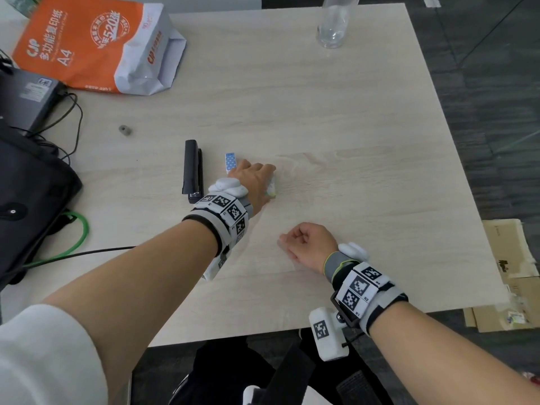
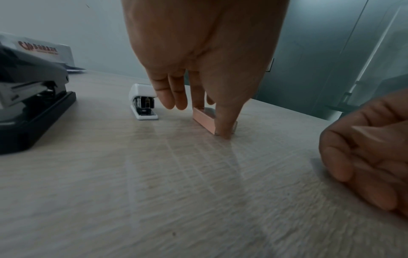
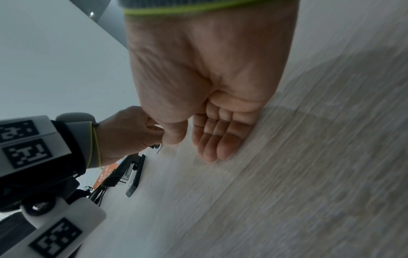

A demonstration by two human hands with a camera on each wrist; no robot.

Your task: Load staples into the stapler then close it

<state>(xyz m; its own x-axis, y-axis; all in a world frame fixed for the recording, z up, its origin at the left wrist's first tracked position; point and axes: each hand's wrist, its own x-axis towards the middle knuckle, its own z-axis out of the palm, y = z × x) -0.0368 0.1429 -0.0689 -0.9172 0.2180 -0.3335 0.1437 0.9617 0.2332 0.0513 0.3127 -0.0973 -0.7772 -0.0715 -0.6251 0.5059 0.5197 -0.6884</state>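
Observation:
A pinkish block of staples (image 2: 203,119) lies on the table, and my left hand (image 2: 210,120) pinches it between thumb and forefinger. From the head view my left hand (image 1: 257,179) covers the block; only a pale edge shows. A small white stapler (image 2: 143,103) with a blue dotted top (image 1: 230,162) lies shut just left of that hand. Further left lies a black stapler (image 1: 193,171), also shut. My right hand (image 1: 304,242) rests on the table nearer to me, fingers loosely curled with nothing in them (image 3: 212,139).
An orange and white pack of A4 paper (image 1: 93,45) lies at the back left. A clear glass vase (image 1: 336,21) stands at the back right. A black box, bag and cables (image 1: 35,171) crowd the left edge. A small grey bit (image 1: 125,130) lies beyond the staplers.

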